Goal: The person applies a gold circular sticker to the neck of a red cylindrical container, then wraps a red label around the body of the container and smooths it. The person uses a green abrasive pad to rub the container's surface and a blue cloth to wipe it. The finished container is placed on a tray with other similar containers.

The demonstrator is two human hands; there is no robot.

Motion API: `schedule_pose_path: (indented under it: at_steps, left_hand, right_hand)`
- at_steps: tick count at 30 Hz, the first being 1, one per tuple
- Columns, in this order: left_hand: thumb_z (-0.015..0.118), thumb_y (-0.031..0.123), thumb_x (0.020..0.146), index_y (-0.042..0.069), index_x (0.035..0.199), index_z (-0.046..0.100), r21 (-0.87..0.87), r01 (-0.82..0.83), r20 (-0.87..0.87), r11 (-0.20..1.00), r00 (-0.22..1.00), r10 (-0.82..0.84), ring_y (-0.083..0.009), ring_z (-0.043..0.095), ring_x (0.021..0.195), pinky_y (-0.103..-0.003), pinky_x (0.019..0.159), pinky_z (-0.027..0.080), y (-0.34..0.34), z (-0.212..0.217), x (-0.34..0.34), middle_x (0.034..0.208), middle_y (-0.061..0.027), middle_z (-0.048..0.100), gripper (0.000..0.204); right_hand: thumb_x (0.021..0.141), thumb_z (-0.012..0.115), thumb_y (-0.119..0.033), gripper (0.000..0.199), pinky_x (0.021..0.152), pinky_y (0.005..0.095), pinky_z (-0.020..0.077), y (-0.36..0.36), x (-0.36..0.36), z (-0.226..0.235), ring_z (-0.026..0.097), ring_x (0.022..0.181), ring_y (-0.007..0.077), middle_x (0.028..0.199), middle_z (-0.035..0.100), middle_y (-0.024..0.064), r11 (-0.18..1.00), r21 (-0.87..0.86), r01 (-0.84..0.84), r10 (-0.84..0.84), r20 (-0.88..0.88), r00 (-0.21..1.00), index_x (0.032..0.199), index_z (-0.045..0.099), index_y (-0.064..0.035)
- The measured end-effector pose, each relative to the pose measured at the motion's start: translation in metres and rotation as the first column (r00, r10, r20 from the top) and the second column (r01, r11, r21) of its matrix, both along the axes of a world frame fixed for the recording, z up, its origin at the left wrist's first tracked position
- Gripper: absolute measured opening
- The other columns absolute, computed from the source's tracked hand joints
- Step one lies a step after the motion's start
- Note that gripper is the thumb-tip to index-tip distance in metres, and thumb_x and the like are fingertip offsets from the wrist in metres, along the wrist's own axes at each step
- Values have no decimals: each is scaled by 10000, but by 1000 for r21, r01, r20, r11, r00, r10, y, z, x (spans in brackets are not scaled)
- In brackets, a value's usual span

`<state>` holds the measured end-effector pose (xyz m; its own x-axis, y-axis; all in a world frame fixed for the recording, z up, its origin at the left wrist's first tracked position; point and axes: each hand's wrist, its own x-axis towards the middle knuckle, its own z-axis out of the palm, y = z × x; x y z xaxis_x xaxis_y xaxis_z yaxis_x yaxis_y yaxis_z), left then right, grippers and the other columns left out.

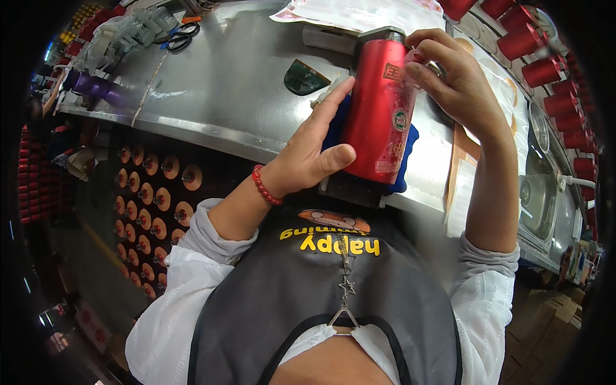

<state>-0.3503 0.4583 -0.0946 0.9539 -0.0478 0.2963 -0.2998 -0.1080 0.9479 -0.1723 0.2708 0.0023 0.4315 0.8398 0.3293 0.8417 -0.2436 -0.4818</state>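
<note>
In the head view, a red bottle lies on a blue cloth, by the near edge of the shiny metal counter. Its dark cap points to the far edge, and its bottom is toward the person.

The left hand is on the bottle's left side, with its fingers straight and its thumb spread away from them. A red bead bracelet is on that wrist. The right hand is at the bottle's right side, up near the cap. Its fingers are bent in close to the thumb — I cannot tell if they pinch anything.

A dark green flat piece lies left of the bottle. Scissors lie near the far left corner — well apart from both hands. A purple bottle is at the left end, and a white sheet lies along the far edge.
</note>
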Motion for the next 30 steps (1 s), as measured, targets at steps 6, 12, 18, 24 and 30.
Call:
schedule_pose_path:
  at_steps: [6, 12, 18, 24, 30]
  left_hand:
    - [755, 505, 808, -34, 1550, 80, 352, -188, 67, 917, 982, 176, -451, 352, 1377, -487, 1155, 284, -25, 17, 6, 1492, -323, 314, 1139]
    - [736, 387, 829, -53, 1550, 51, 232, -44, -49, 972, 997, 57, -418, 223, 1469, -464, 1199, 204, -7, 17, 2, 1572, -304, 186, 1087]
    - [701, 445, 868, 121, 1535, 360, 372, -192, 194, 908, 973, 126, -513, 213, 1424, -547, 1185, 171, -20, 32, 8, 1575, -327, 160, 817]
    - [689, 414, 882, 228, 1440, 543, 478, -88, 106, 874, 993, 43, -510, 177, 1438, -559, 1181, 170, -9, 31, 3, 1586, -329, 141, 606]
    - [660, 394, 921, 171, 1453, 528, 399, -75, 145, 914, 989, 17, -487, 208, 1443, -520, 1181, 187, -1, 28, 12, 1579, -330, 164, 592]
  right_hand:
    - [922, 686, -158, 190, 809, 343, 518, 6, -3, -16, 634, 926, 240, 1144, 624, 105, 993, 75, 89, -88, -14, 996, 936, 623, 20]
    - [861, 724, -96, 165, 739, 348, 550, 9, -2, -19, 660, 873, 260, 1120, 625, 148, 980, 182, 75, -59, -95, 994, 863, 598, 12]
    - [867, 746, -106, 215, 737, 317, 521, 10, -5, -22, 636, 898, 226, 1103, 626, 123, 968, 219, 125, -96, -140, 986, 838, 562, 2]
    - [862, 746, -92, 204, 751, 323, 518, 10, -9, -21, 634, 905, 230, 1121, 631, 117, 970, 188, 156, -125, -166, 978, 835, 565, -1]
    - [873, 726, -66, 157, 739, 315, 516, 13, -7, -25, 623, 891, 213, 1129, 630, 127, 956, 248, 157, -127, -135, 983, 855, 585, 2]
